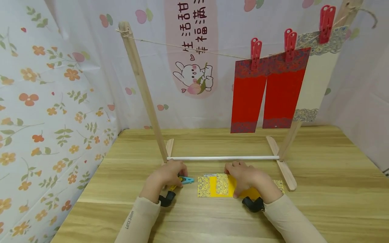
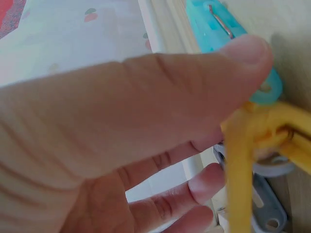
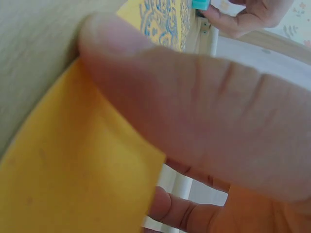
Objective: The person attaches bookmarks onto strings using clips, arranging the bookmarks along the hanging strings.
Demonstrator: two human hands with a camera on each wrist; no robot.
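LH: left hand [image 1: 173, 172] pinches teal clothespin [image 1: 187, 180] near yellow clip [image 2: 239, 167] | RH: right hand [image 1: 248, 176] grips yellow card [image 1: 232, 185] across its width, likely for even control; card overlaps another on tabletop [image 1: 206, 219] | Twine [image 1: 170, 45]: red clothespins [image 1: 256, 54] clamp red cards [image 1: 247, 101] at top edges, so both hang freely

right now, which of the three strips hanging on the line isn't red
The cream strip, farthest right on the line. Its pale middle sets it apart: the left strip and middle strip are both mostly red.
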